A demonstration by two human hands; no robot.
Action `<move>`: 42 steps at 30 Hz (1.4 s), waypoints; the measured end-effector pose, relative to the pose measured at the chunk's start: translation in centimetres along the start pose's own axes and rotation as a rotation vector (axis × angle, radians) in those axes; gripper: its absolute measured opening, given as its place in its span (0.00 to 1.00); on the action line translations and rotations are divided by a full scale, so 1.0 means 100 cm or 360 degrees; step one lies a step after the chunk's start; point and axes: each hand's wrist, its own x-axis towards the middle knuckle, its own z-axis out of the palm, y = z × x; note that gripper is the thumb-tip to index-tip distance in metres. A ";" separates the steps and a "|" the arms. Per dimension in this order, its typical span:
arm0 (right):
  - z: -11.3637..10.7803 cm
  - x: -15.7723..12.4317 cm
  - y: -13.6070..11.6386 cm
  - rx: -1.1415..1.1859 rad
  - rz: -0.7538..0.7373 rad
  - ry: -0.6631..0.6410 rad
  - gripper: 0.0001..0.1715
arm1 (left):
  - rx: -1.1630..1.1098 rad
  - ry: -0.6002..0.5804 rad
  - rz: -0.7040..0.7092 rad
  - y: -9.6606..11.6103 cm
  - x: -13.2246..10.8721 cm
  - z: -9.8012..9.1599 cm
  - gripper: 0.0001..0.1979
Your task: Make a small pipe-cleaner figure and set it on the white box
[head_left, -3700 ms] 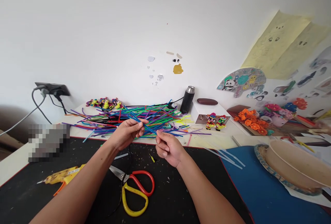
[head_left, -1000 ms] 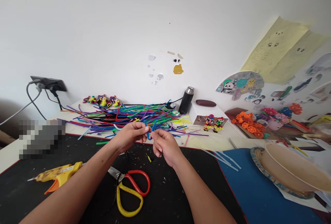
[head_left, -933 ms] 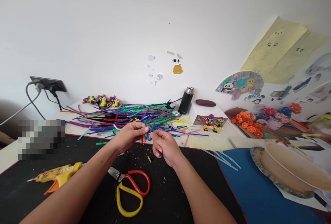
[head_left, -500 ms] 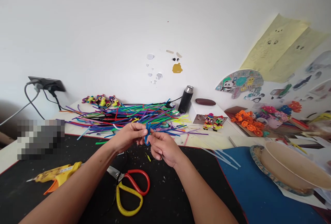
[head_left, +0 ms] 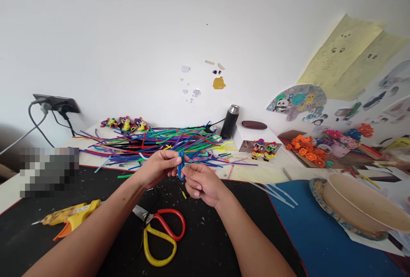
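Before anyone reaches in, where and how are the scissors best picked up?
Probably by the red loop and yellow loop together, coming from the picture's lower right: both loops lie toward that side, while the blades point up and left, their tips out of sight behind the left forearm.
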 end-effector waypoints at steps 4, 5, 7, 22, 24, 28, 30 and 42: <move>0.001 -0.001 0.000 0.0024 0.0043 -0.0051 0.25 | -0.0013 -0.0068 -0.0007 0.000 -0.002 0.000 0.23; 0.001 -0.002 -0.001 0.0035 0.0051 -0.0068 0.25 | -0.0022 -0.0089 -0.0011 0.000 -0.002 0.000 0.23; 0.001 -0.002 -0.001 0.0058 0.0055 -0.0096 0.24 | -0.0043 -0.0116 -0.0017 0.000 -0.003 0.000 0.24; 0.000 0.011 0.014 -0.0537 -0.0276 0.0382 0.26 | 0.0158 0.0243 0.0238 0.000 0.004 0.001 0.19; 0.000 0.011 0.015 -0.0672 -0.0328 0.0429 0.25 | 0.0289 0.0291 0.0299 0.000 0.004 0.002 0.18; 0.001 0.010 0.018 -0.1072 -0.0412 0.0480 0.20 | 0.0422 0.0398 0.0361 -0.002 0.004 0.005 0.18; 0.000 0.009 0.020 -0.1304 -0.0458 0.0492 0.19 | 0.0443 0.0420 0.0368 -0.003 0.004 0.006 0.18; 0.000 0.011 0.020 -0.1074 -0.0335 0.0501 0.18 | 0.0454 0.0470 0.0411 -0.007 0.003 0.006 0.17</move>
